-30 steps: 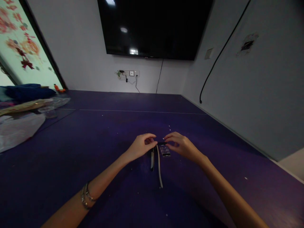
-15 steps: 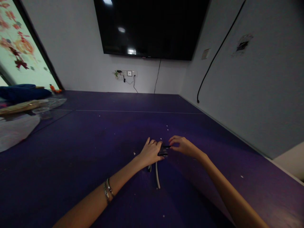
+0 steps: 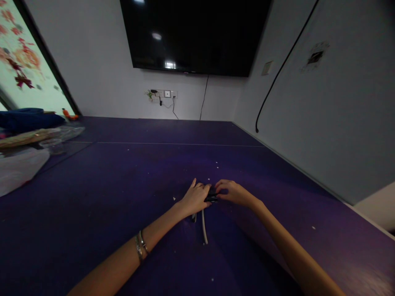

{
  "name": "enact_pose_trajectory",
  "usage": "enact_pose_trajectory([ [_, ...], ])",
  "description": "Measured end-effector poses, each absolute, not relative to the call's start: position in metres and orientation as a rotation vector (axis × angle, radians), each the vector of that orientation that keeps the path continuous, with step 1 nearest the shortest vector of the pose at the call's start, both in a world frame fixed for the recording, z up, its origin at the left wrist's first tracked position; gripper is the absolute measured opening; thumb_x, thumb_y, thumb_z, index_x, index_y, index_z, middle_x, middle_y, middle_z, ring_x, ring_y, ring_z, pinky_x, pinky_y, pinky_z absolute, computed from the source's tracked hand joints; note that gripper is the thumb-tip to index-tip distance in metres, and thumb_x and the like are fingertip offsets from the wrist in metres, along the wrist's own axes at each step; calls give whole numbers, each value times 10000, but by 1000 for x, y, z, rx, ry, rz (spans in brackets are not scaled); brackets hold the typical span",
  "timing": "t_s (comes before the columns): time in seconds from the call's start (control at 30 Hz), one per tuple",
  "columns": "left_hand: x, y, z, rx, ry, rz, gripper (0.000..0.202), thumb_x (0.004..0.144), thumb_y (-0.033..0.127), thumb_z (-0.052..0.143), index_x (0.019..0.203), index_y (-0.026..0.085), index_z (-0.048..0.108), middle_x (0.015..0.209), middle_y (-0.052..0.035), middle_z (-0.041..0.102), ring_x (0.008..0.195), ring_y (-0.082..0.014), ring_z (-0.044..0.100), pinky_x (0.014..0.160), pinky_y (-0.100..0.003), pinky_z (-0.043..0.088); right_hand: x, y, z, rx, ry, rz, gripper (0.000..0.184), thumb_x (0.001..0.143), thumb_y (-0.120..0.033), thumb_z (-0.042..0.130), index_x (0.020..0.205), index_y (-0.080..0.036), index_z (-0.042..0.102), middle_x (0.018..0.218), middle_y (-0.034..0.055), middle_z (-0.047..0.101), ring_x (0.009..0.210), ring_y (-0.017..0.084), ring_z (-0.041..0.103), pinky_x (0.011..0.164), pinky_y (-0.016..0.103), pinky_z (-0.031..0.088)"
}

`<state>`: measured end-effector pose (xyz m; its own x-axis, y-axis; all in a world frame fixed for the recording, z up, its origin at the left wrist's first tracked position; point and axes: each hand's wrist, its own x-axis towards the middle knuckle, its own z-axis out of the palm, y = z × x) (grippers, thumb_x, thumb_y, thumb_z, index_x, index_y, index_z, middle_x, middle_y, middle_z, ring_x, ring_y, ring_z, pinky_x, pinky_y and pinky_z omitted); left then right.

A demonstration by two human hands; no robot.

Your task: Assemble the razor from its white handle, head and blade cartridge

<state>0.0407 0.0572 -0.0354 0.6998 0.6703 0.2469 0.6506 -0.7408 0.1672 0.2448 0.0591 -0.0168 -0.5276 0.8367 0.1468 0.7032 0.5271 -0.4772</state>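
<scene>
In the head view my left hand (image 3: 195,199) rests over a small black object (image 3: 211,196) on the purple surface. Thumb and fingers press it from either side, and its left part is hidden under the palm. My right hand (image 3: 232,192) comes from the right with the fingers pinched at the object's right end, on a thin dark piece too small to name. A short grey cable (image 3: 204,228) runs toward me from beneath my left hand. Beside it a small grey and black item (image 3: 194,218) shows partly under the wrist.
A purple surface (image 3: 138,172) stretches to the wall, with several white scraps on it. At the left lie a blue cloth (image 3: 31,119) and a plastic bag (image 3: 21,168). A television (image 3: 197,37) hangs above wall sockets (image 3: 167,93). A black cable (image 3: 279,72) hangs along the right wall.
My right hand has moved left with the thin dark piece, closer to the black object and my left hand. My left hand stays on the object.
</scene>
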Motion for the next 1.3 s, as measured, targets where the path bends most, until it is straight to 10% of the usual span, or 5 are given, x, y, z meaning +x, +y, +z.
enact_pose_trajectory([
  [1.3,29,62,-8,2738,1112,632,429,784,328,576,1181,182,502,1210,-76,559,1164,-230,451,1014,-419,306,248,61,-16,-1152,-2366,555,309,718,-280,655,1021,-221,643,1016,56,644,925,197,595,834,346,463],
])
